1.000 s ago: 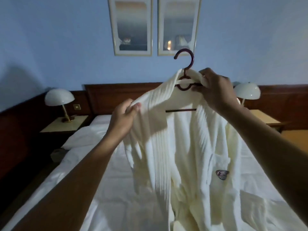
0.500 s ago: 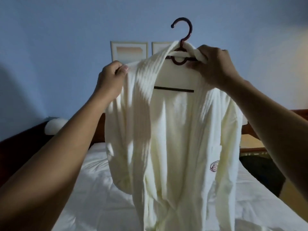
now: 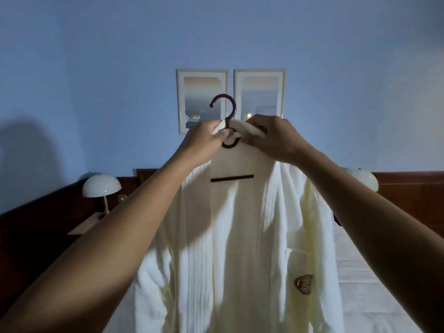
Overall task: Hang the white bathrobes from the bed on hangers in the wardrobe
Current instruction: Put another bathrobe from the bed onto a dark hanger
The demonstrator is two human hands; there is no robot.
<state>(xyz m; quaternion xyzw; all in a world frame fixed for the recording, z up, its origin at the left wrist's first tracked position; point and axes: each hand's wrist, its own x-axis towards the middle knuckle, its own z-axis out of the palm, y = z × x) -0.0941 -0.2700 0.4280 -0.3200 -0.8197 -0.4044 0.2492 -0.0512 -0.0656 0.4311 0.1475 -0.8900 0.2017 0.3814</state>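
Our grip pinches the bathrobe [image 3: 240,236] collar at the hanger [image 3: 227,109]: left hand [image 3: 206,138], right hand [image 3: 270,138]. The left hand just came up here, so we think it is ready to hang.

Bathrobe [image 3: 242,236]: white, ribbed, dark chest emblem, draped upright on the hanger, above the bed.
Hanger [image 3: 225,111]: dark, hook up, crossbar showing.

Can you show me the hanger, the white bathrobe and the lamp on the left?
hanger [image 3: 234,108]: head view, on the right curve of its dark hook.
bathrobe [image 3: 247,236]: head view, on the white cloth below the hanger's bar.
lamp [image 3: 101,186]: head view, on its white dome shade.
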